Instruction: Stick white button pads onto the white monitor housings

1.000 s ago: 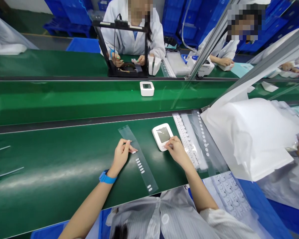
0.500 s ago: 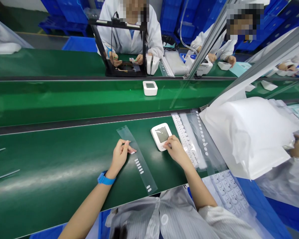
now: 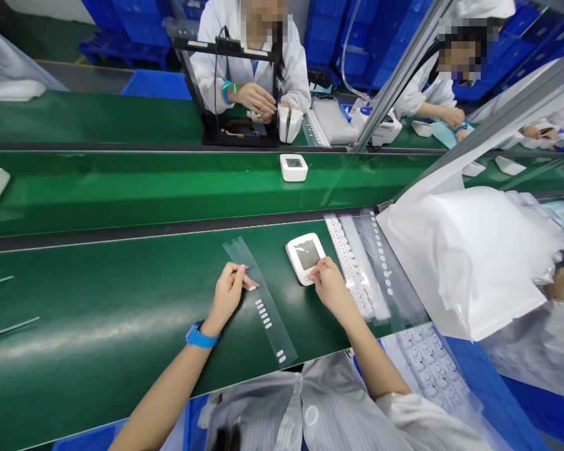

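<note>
A white device with a grey screen [image 3: 307, 254] lies tilted on the green bench, screen up. My right hand [image 3: 329, 282] is closed at its lower right edge, with fingertips pressed to the front below the screen. What may be under those fingertips is hidden. Left of the device lies a clear strip [image 3: 275, 313] bearing several white oval stickers [image 3: 263, 313]. Over the strip's upper half, my left hand [image 3: 229, 288] is closed in a pinch. A small white oval sticker [image 3: 252, 288] shows at its fingertips.
Sheets of round white pieces [image 3: 350, 263] lie right of the device, beside a large white bag [image 3: 470, 250]. Beyond the bench's dark edge, a green conveyor belt [image 3: 169, 194] carries another white device [image 3: 294, 168]. Co-workers work across it, one behind a black frame [image 3: 204, 94].
My hands stay almost where they were. On the belt, the white device has shifted slightly right, and another white piece has come further into view at the left. The co-workers' hands have moved.
</note>
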